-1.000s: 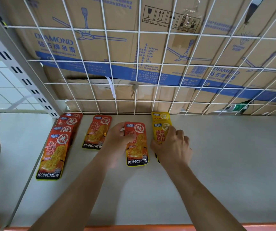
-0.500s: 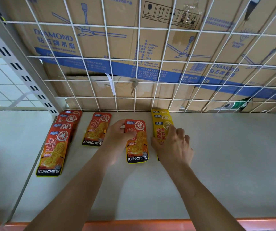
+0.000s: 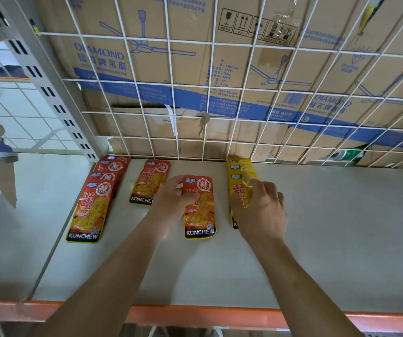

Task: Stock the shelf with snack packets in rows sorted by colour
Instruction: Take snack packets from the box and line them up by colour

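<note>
Now left hand (image 3: 171, 204) grips orange packet (image 3: 201, 216), right hand (image 3: 261, 211) yellow packet (image 3: 237, 189).

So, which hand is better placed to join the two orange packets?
Left, probably. The left hand grips the front orange packet, beside the rear orange packet; the right hand holds the yellow packets.

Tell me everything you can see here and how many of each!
red packets: about four, red-orange, overlapping, far left.
lone packet: one, orange, beside them.
held packet: one, orange, middle.
yellow packets: three showing, yellow, overlapping, right.
shelf: one, pale grey, underneath.
wire grid: one, white, behind.
cardboard boxes: some, brown with blue print, behind grid.
left hand: one, pinching held packet.
right hand: one, gripping front yellow packet.
</note>
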`<state>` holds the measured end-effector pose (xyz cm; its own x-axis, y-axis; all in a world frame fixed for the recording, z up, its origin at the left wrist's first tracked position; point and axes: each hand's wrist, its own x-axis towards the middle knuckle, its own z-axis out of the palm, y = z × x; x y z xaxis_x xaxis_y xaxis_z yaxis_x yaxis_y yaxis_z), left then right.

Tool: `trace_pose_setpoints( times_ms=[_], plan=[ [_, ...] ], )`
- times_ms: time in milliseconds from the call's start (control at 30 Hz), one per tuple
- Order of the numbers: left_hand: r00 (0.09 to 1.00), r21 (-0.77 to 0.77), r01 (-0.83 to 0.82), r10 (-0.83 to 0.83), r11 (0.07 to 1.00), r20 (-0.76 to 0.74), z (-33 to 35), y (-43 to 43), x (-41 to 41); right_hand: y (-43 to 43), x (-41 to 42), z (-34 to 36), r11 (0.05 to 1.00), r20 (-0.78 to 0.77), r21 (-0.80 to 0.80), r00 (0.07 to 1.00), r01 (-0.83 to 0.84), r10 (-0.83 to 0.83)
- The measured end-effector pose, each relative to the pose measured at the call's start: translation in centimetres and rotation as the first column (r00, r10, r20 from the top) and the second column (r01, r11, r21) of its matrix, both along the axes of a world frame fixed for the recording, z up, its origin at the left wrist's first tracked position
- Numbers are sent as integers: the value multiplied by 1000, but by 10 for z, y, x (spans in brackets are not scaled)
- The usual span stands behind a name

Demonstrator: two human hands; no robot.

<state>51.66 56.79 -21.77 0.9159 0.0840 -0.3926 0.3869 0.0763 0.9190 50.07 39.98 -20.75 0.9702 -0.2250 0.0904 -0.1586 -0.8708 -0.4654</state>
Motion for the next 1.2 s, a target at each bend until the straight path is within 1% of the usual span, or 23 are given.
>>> trace_pose_setpoints(
  times_ms=[100, 133, 200, 267, 300, 367, 433, 533, 600, 667, 767, 867, 933, 1067, 1200],
  plan=[
    [1000, 21, -17, 17, 1000, -15, 1, 6, -7, 9, -3, 1, 993, 130, 73, 988, -92, 82],
    [1000, 26, -20, 21, 999, -21, 2, 8, -9, 12, -4, 2, 985, 143, 103, 982, -137, 122],
    [999, 6, -39, 39, 999, -33, 3, 12, -16, 19, -6, 3, 953, 81, 195, 972, -231, 219],
    [997, -50, -64, 62, 997, -46, 4, 16, -24, 29, -9, 2, 894, -32, 339, 946, -292, 321],
    [996, -72, -77, 73, 994, -53, 5, 18, -29, 36, -10, 0, 859, -78, 422, 932, -291, 354],
    [995, -85, -94, 90, 992, -50, 5, 25, -39, 49, -13, -6, 782, -117, 573, 920, -246, 375],
    [995, -18, -96, 96, 995, -19, 4, 34, -48, 62, -15, -13, 726, -139, 664, 923, -182, 358],
    [995, 198, -101, 100, 975, 17, 5, 52, -58, 81, -18, -18, 671, -169, 731, 919, -127, 357],
    [994, 380, -104, 91, 919, 52, 7, 65, -64, 94, -19, -19, 661, -173, 740, 914, -125, 367],
    [993, 478, -119, 91, 870, 80, 11, 77, -68, 109, -18, -20, 666, -177, 735, 912, -127, 369],
    [994, 542, -107, 75, 834, 82, 13, 92, -67, 128, -14, -19, 697, -159, 705, 931, -127, 330],
    [995, 637, -70, 10, 767, 98, 14, 96, -57, 137, -5, -14, 743, -149, 662, 952, -105, 267],
    [992, 673, -56, -32, 738, 118, 14, 95, -48, 139, 5, -14, 768, -145, 635, 964, -82, 223],
    [990, 751, -37, -78, 659, 117, 12, 91, -31, 143, 22, -11, 791, -159, 609, 969, -53, 187],
    [994, 774, -12, -78, 633, 79, 10, 90, -17, 147, 34, -10, 848, -163, 526, 971, -64, 175]
  ],
)
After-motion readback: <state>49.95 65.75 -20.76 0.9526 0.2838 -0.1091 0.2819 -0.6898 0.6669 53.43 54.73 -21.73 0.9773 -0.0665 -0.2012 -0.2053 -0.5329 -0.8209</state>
